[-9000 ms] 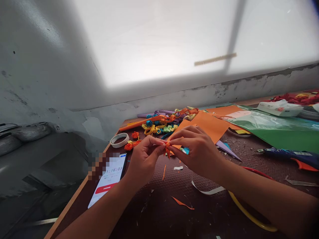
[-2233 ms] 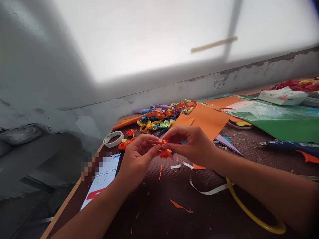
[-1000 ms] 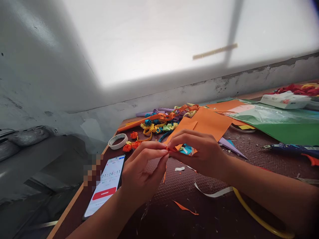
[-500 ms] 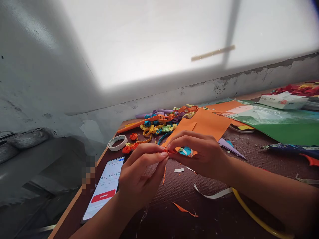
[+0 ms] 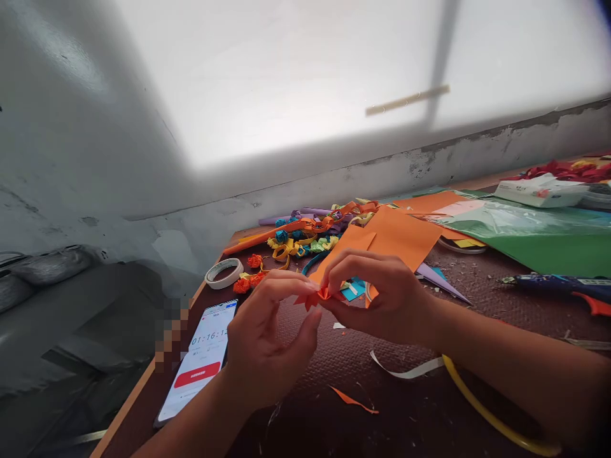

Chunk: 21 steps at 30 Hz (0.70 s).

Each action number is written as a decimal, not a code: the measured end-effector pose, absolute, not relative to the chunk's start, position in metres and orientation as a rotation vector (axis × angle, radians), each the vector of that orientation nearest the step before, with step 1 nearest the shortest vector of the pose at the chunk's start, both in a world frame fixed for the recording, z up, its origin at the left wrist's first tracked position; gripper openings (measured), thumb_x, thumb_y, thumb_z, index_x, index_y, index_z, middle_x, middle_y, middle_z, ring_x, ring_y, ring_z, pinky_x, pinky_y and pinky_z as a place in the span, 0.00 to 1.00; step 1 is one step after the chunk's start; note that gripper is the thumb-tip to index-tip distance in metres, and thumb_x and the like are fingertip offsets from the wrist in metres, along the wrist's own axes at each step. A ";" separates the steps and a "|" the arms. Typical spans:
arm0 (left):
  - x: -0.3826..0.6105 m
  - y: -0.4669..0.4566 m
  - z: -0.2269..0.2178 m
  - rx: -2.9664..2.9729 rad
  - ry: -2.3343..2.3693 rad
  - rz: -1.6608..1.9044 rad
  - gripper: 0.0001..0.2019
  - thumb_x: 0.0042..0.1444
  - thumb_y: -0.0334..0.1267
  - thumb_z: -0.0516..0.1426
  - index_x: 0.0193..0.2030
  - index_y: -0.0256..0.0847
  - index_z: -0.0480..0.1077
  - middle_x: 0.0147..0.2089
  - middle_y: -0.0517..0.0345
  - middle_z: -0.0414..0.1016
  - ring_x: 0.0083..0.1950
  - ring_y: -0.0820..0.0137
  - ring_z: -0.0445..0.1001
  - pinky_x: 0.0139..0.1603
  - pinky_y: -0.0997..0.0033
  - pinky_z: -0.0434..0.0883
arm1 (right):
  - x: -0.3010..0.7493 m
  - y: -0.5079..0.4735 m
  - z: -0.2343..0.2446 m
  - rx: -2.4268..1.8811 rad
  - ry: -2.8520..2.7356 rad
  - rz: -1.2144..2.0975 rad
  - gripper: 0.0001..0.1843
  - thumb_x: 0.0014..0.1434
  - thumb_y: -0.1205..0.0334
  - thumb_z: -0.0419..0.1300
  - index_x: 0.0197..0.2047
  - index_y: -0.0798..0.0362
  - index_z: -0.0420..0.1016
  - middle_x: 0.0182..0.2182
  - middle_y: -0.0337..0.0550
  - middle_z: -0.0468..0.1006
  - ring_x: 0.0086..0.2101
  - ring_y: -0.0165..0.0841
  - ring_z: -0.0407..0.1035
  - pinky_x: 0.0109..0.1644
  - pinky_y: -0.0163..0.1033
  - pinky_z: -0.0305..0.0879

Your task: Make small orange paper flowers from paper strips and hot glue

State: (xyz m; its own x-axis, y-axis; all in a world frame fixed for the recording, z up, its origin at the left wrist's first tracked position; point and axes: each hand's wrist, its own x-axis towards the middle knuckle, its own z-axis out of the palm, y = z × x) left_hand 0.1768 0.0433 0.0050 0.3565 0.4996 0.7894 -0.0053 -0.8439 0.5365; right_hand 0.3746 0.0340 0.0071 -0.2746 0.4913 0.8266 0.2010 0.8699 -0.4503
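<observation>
A person works a small folded piece of orange paper (image 5: 310, 300) above a dark brown table (image 5: 329, 366), the piece held up between two bare hands near the middle of the scene. The right hand (image 5: 382, 289) pinches the paper's right side between thumb and fingers, while the left hand (image 5: 267, 331) is partly open, its fingertips against the paper's upper left side and its thumb apart below. Pointed tips of the piece spread to the left, under the left fingers. On the near left, a phone (image 5: 200, 356) lies face up beside the left wrist, its lit screen showing a running clock and a red button. Beyond it sit a roll of tape (image 5: 220, 284) and a few crumpled orange paper flowers (image 5: 243, 284). A heap of coloured paper strips (image 5: 329, 243) fills the far side, with flat orange sheets (image 5: 405, 235) to its right and a purple paper cone (image 5: 443, 283) beyond the right wrist. A green sheet (image 5: 548, 254) and a tissue pack (image 5: 539, 193) lie on the far right, a dark blue glue gun (image 5: 558, 284) nearer. In the near part, a white strip (image 5: 415, 371) and an orange scrap (image 5: 353, 401) rest on the tabletop.
</observation>
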 end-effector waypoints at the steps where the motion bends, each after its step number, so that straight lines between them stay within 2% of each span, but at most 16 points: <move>1: 0.178 0.043 0.007 2.146 0.438 1.476 0.15 0.56 0.21 0.61 0.47 0.42 0.73 0.43 0.53 0.75 0.48 0.65 0.75 0.50 0.60 0.75 | 0.374 0.034 0.006 -0.542 -1.838 0.373 0.06 0.57 0.72 0.66 0.35 0.56 0.73 0.33 0.43 0.78 0.33 0.30 0.73 0.38 0.36 0.71; 5: 0.181 0.044 0.010 2.071 0.480 1.394 0.12 0.59 0.23 0.60 0.45 0.43 0.73 0.42 0.55 0.73 0.46 0.69 0.74 0.49 0.65 0.76 | 0.374 0.035 0.004 -0.569 -1.769 0.622 0.07 0.57 0.68 0.68 0.35 0.56 0.73 0.34 0.43 0.77 0.34 0.30 0.72 0.40 0.37 0.72; 9: 0.181 0.046 0.009 2.018 0.482 1.388 0.10 0.59 0.24 0.61 0.43 0.43 0.74 0.42 0.57 0.73 0.44 0.71 0.74 0.46 0.68 0.77 | 0.375 0.035 0.003 -0.560 -1.703 0.747 0.07 0.58 0.69 0.67 0.36 0.55 0.72 0.35 0.43 0.77 0.35 0.29 0.72 0.40 0.37 0.72; 15: 0.179 0.048 0.010 2.099 0.522 1.425 0.11 0.57 0.23 0.63 0.41 0.44 0.77 0.41 0.58 0.75 0.43 0.72 0.75 0.44 0.69 0.75 | 0.376 0.036 0.003 -0.548 -1.700 0.773 0.07 0.59 0.68 0.68 0.37 0.55 0.73 0.36 0.43 0.78 0.36 0.29 0.73 0.41 0.37 0.72; 21: 0.179 0.047 0.009 2.066 0.525 1.442 0.13 0.57 0.22 0.63 0.43 0.44 0.76 0.41 0.58 0.75 0.44 0.72 0.74 0.45 0.69 0.75 | 0.376 0.037 0.002 -0.527 -1.704 0.747 0.07 0.58 0.69 0.68 0.37 0.55 0.74 0.36 0.43 0.78 0.36 0.30 0.74 0.41 0.37 0.73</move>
State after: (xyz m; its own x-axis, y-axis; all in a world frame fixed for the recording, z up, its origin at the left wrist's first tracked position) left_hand 0.1794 0.0474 0.0085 0.3447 0.6034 0.7191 0.0001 -0.7661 0.6427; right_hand 0.3758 0.0369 0.0017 -0.2542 0.6867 0.6810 -0.0355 0.6970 -0.7162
